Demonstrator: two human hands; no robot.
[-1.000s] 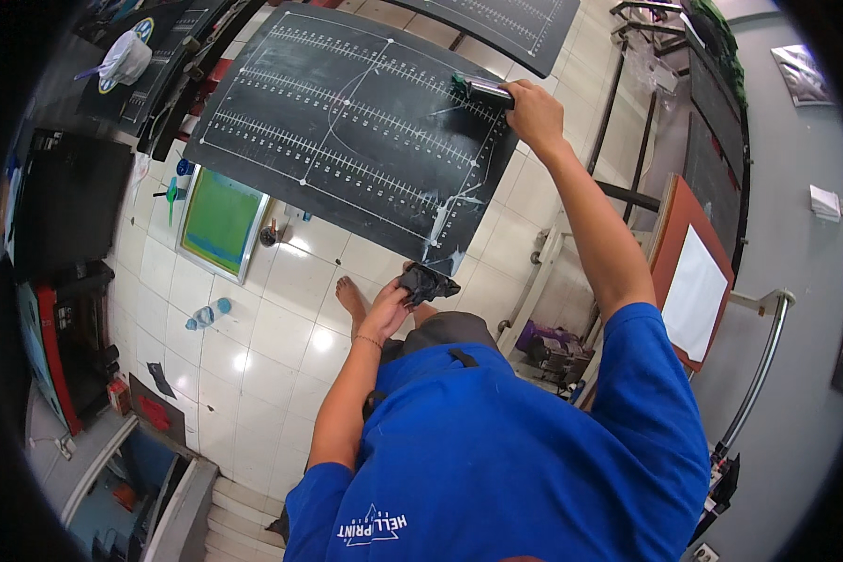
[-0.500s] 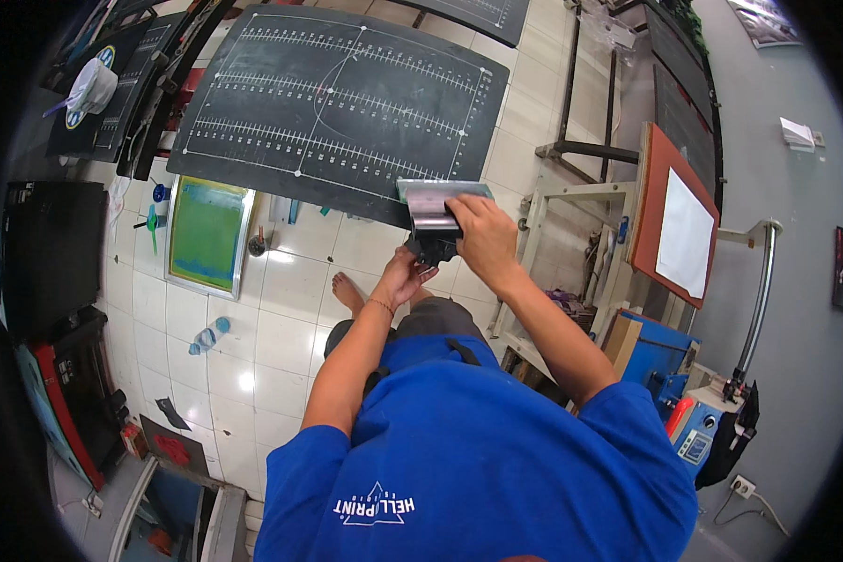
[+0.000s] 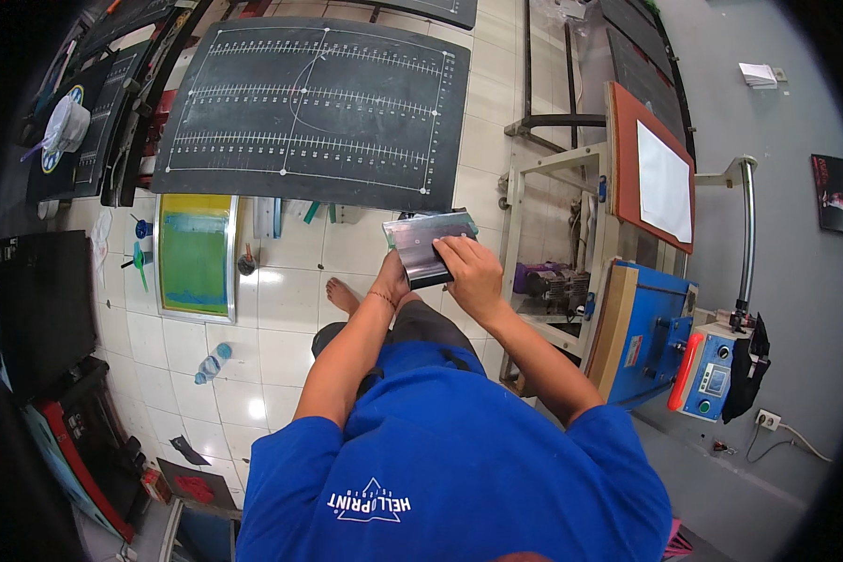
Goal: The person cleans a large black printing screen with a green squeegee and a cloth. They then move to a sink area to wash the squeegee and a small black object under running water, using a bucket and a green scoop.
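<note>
A metal-handled squeegee (image 3: pixel 429 242) with a green edge is tilted in front of me, just off the near edge of the black printing board. My right hand (image 3: pixel 476 281) is closed on its right side, fingers across the metal face. Behind its left side is my left hand (image 3: pixel 392 273), its fingers mostly hidden. Some black cloth (image 3: pixel 433 214) peeks out past the squeegee's top edge, and half a second ago it was bunched in my left hand.
The large black board (image 3: pixel 347 140) with white ruled marks lies ahead. A framed screen (image 3: pixel 195 255) leans low at left, near a plastic bottle (image 3: pixel 213 362) on the tiles. To the right stand a brown panel with white paper (image 3: pixel 663 183) and a blue heat press (image 3: pixel 660 337).
The squeegee has moved back from the board's edge toward me, and its broad metal face now shows more. My left hand has gone further behind it. The whole view has shifted.
</note>
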